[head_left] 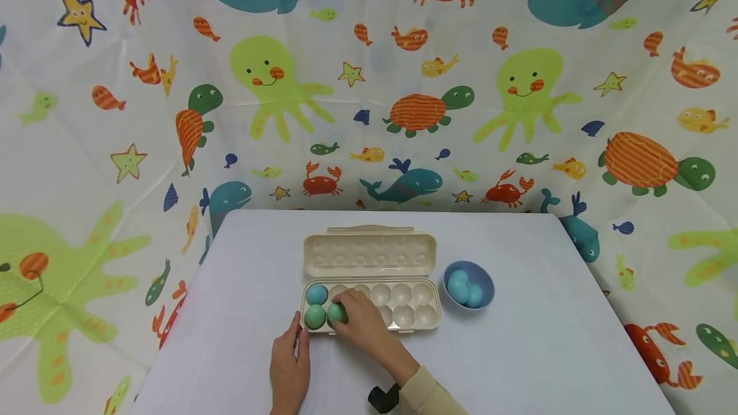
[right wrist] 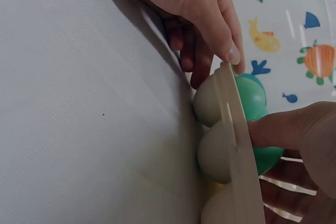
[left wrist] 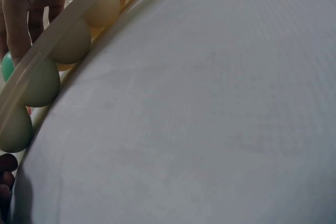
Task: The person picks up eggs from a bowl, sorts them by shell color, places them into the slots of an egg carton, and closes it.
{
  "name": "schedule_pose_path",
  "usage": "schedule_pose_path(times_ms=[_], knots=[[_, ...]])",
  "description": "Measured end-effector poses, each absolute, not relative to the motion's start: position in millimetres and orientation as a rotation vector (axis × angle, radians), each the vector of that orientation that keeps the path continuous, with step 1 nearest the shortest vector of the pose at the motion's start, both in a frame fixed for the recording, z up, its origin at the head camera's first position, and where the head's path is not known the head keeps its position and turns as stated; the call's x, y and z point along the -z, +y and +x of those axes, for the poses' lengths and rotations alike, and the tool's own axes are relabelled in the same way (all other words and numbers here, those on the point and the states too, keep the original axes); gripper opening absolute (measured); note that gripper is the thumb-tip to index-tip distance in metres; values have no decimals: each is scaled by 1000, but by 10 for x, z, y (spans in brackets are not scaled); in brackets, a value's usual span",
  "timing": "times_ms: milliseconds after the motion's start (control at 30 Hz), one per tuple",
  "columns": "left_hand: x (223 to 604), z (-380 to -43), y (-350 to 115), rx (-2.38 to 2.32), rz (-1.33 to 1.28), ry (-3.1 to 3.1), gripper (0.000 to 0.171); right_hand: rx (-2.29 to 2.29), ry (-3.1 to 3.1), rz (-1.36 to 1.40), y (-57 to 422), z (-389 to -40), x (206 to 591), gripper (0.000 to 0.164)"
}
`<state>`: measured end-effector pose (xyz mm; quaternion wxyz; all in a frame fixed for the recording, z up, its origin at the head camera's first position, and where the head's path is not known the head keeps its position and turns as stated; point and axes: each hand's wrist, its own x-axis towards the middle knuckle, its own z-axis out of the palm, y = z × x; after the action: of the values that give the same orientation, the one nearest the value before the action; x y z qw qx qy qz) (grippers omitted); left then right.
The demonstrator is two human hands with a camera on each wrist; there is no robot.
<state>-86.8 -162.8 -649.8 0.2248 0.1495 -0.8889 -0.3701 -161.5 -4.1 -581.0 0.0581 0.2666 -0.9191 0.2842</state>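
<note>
A beige egg carton (head_left: 369,325) lies open on the table, its lid (head_left: 369,255) folded back. At its left end sit a blue egg (head_left: 316,294) in the back row and a green egg (head_left: 314,317) in front of it. My right hand (head_left: 363,325) pinches a second green egg (head_left: 337,314) in the neighbouring front cup; in the right wrist view its thumb (right wrist: 278,129) is beside that egg. With thumb and index finger my left hand (head_left: 290,364) holds the carton's front left corner, its other fingers below the rim in the right wrist view.
A blue bowl (head_left: 489,296) with two light blue eggs (head_left: 459,287) stands right of the carton. A black object (head_left: 383,398) lies by my right sleeve. White cloth covers the table (head_left: 548,351); a curtain (head_left: 369,146) printed with sea animals hangs behind.
</note>
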Motion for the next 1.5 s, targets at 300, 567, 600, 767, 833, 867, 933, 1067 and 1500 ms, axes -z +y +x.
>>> schedule_pose_path(times_ms=[300,567,600,767,833,867,933,1067,1500], knots=[[6488,-852,-1598,1014,419,-2453,40,-895,-2875,832,-7,-1653,5794,39],[6476,-855,-1599,1020,412,-2428,40,-925,-2924,887,48,-1665,5760,40],[6475,-853,-1602,1017,416,-2432,40,-925,-2922,893,54,-1660,5755,40],[6471,-837,-1610,1019,413,-2431,40,-906,-2920,852,84,-1620,5691,41],[6473,-830,-1608,1024,407,-2427,40,-901,-2916,811,113,-1599,5643,41],[6477,-829,-1608,1026,406,-2426,40,-902,-2907,795,133,-1590,5616,40],[6484,-828,-1607,1026,409,-2430,40,-889,-2892,755,186,-1572,5551,39],[6496,-835,-1614,1021,429,-2446,40,-892,-2827,695,331,-1562,5449,37],[6486,-837,-1634,1043,428,-2493,42,-750,-2638,361,943,-1613,5286,37]])
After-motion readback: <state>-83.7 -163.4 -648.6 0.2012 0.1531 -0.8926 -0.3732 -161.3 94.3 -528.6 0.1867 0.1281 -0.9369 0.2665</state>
